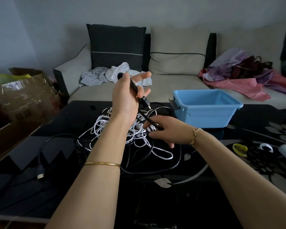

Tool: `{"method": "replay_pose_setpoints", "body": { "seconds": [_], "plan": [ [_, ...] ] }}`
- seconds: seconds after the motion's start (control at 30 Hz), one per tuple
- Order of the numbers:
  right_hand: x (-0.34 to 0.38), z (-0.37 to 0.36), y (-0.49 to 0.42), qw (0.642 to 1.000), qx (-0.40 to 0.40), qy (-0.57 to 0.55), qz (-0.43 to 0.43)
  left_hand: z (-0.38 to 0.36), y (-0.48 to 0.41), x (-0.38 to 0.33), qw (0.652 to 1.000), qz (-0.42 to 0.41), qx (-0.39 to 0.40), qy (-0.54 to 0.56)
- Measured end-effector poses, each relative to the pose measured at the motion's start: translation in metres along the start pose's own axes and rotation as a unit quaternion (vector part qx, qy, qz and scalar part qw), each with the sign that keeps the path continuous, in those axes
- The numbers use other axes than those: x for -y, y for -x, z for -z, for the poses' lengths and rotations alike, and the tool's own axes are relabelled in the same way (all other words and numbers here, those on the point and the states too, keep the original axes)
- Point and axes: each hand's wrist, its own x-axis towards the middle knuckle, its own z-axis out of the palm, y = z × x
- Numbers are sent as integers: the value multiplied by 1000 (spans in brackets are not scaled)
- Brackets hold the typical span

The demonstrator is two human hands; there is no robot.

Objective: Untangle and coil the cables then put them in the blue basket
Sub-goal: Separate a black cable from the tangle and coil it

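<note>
Left hand (127, 96) is holding the black cable (133, 85) up, thumb clamping it against the palm, fingers fanned out. Right hand (162, 132) is pinching the black cable lower down, over the tangle (102, 128) lying on the dark table (205, 179). Blue basket (205, 113) is sitting just beside the tangle, on its right.

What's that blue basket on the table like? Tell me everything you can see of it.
The blue basket is a light blue, plastic-looking rectangular tub with a lipped rim and a dark clip at its left end. It stands upright and open on the black table, before the sofa. What shows of its inside is empty. A loop of black cable lies close to its left side; contact is unclear.
</note>
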Motion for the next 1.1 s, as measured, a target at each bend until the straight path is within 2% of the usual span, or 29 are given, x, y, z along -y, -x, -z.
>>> {"method": "replay_pose_setpoints", "body": {
  "seconds": [0.07, 0.17, 0.3, 0.47, 0.57, 0.63, 0.77, 0.87, 0.97, 1.03, 1.1],
  "plan": [
    [11, 4, 0, 998, -17, 61, 19, -2, 2, 3, 995, -28, -16, -99],
    [20, 13, 2, 989, -76, 121, 33, -4, 3, 10, 966, -76, -30, -245],
    [27, 27, 8, 995, -71, 75, 5, -6, 3, 17, 918, -121, -25, -377],
    [25, 54, 18, 993, -108, -39, 25, 5, -2, 20, 874, -88, 9, -479],
    [24, 57, 18, 988, -130, 58, 54, 7, 2, 22, 840, -53, 41, -538],
    [22, 53, 13, 973, -183, 130, 61, 5, 4, 20, 844, -22, 68, -531],
    [15, 57, 5, 934, -294, 192, 69, 4, 6, 13, 868, 46, 139, -474],
    [10, 61, 2, 927, -309, 207, 55, 6, 8, 9, 900, 85, 139, -405],
    [4, 59, -1, 912, -329, 246, 4, 4, 13, 0, 900, 139, 172, -376],
    [-4, 56, -4, 917, -329, 224, -27, 1, 17, -5, 892, 177, 219, -353],
    [-11, 51, -10, 936, -323, 135, -39, -2, 17, -5, 889, 210, 252, -320]
  ]
}}
